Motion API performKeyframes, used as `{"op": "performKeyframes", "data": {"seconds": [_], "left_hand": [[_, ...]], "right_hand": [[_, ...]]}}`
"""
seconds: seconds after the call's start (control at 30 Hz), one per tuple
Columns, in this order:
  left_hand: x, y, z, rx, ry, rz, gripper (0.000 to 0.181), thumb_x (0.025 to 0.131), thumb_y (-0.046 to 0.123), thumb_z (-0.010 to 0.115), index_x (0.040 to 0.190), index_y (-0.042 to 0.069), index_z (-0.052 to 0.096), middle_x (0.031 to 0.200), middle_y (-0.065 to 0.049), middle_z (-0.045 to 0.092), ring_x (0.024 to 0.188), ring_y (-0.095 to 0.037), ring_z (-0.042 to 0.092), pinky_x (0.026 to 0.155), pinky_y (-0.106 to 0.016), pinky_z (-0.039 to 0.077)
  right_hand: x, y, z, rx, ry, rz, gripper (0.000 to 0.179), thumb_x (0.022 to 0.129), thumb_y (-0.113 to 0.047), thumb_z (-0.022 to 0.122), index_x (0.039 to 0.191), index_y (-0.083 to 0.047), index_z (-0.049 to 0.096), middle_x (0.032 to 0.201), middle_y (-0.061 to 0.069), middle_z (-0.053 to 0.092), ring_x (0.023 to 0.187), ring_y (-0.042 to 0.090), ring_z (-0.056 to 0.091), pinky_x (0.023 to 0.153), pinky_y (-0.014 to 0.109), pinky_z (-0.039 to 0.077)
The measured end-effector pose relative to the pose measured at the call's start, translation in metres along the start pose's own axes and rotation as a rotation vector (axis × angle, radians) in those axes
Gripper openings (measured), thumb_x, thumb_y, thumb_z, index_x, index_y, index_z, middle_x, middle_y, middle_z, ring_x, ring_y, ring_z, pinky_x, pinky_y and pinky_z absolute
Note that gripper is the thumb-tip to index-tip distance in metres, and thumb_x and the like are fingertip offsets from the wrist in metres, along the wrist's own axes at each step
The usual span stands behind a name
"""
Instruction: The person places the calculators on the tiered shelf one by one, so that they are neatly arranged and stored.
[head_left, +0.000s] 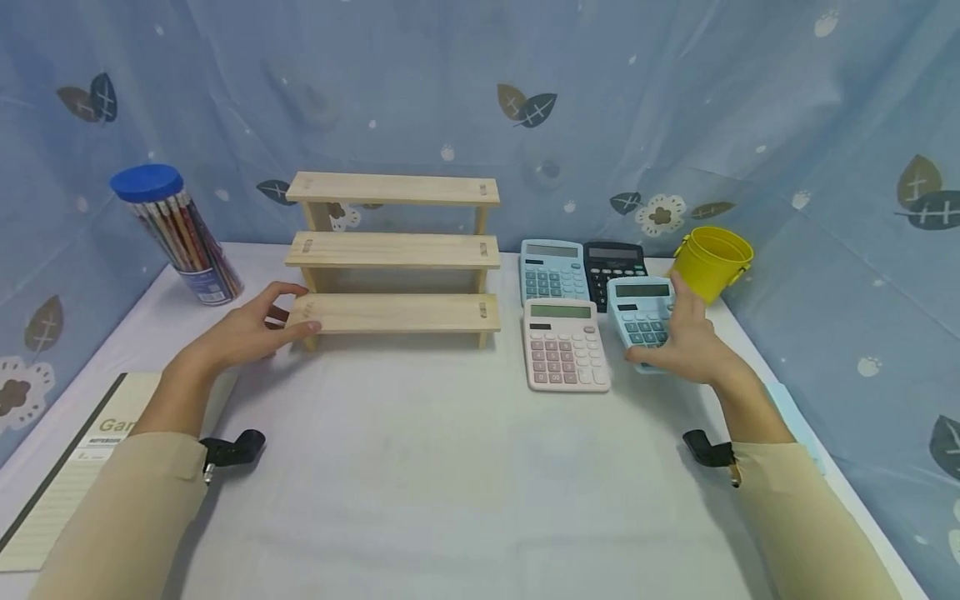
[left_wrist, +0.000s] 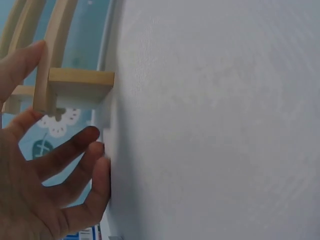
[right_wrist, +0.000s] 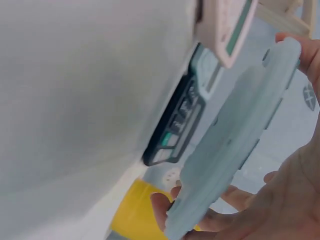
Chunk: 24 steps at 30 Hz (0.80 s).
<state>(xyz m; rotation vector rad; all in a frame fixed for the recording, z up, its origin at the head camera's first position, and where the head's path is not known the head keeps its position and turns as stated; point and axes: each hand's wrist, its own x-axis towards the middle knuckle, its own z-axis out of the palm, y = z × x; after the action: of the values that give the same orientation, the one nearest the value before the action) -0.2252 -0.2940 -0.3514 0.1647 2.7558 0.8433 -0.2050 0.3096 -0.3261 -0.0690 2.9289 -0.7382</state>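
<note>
A three-tier wooden display rack (head_left: 397, 313) stands toward the back. My left hand (head_left: 242, 332) pinches the left end of its lowest board, thumb on one side and index finger on the other; in the left wrist view the other fingers (left_wrist: 75, 155) are off the wood. My right hand (head_left: 693, 343) holds a light blue calculator (head_left: 642, 315) by its ends, lifted and tilted, as the right wrist view shows its back (right_wrist: 235, 135). Beside it lie a pink calculator (head_left: 567, 346), a black calculator (head_left: 611, 260) and another blue calculator (head_left: 553, 271).
Behind my right hand stands a yellow bucket (head_left: 711, 260). A blue-lidded tub of pencils (head_left: 183, 233) is at the back left. Under my left forearm lies a notebook (head_left: 82, 467). A patterned blue curtain (head_left: 420, 92) closes off the back and sides of the white table (head_left: 420, 467).
</note>
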Motion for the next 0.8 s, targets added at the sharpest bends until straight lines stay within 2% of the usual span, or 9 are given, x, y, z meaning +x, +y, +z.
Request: {"op": "performKeyframes", "data": {"seconds": [0.1,0.17,0.43,0.63,0.8], "left_hand": [[-0.002,-0.002,0.000,-0.010,-0.015,0.002,0.089,0.095,0.068,0.059,0.160,0.021,0.021,0.141,-0.034,0.050,0.101,-0.034,0.069,0.076,-0.041,0.056],[-0.002,-0.003,0.000,-0.021,-0.018,0.006,0.088,0.095,0.067,0.060,0.160,0.022,0.021,0.140,-0.033,0.051,0.097,-0.031,0.070,0.074,-0.038,0.056],[0.005,0.000,-0.003,-0.017,-0.059,0.027,0.088,0.097,0.066,0.057,0.162,0.022,0.014,0.143,-0.032,0.047,0.112,-0.038,0.065,0.079,-0.042,0.057],[0.004,0.001,-0.002,-0.018,-0.070,0.005,0.088,0.098,0.066,0.055,0.161,0.023,0.014,0.143,-0.032,0.046,0.107,-0.035,0.066,0.080,-0.042,0.056],[0.002,-0.003,-0.003,-0.011,-0.072,-0.005,0.088,0.098,0.067,0.054,0.162,0.022,0.013,0.143,-0.033,0.045,0.101,-0.032,0.067,0.078,-0.042,0.055]], "right_hand": [[0.001,-0.006,0.002,0.021,0.051,-0.037,0.140,0.081,-0.038,0.085,0.159,-0.014,-0.028,0.164,0.034,-0.010,0.137,0.058,0.021,0.108,0.077,0.025],[0.002,-0.011,0.001,0.043,0.088,-0.063,0.139,0.080,-0.035,0.086,0.159,-0.015,-0.027,0.165,0.033,-0.007,0.138,0.056,0.021,0.110,0.076,0.025],[0.001,-0.025,0.002,0.156,0.216,-0.149,0.143,0.076,-0.024,0.089,0.159,-0.019,-0.028,0.166,0.027,-0.013,0.147,0.055,0.012,0.116,0.073,0.016],[0.002,-0.041,0.004,0.204,0.238,-0.225,0.140,0.076,-0.021,0.087,0.160,-0.022,-0.025,0.168,0.022,-0.011,0.149,0.050,0.009,0.119,0.071,0.011],[0.004,-0.055,0.006,0.232,0.226,-0.261,0.141,0.074,-0.021,0.088,0.160,-0.024,-0.023,0.168,0.020,-0.007,0.146,0.048,0.015,0.119,0.069,0.016]]}}
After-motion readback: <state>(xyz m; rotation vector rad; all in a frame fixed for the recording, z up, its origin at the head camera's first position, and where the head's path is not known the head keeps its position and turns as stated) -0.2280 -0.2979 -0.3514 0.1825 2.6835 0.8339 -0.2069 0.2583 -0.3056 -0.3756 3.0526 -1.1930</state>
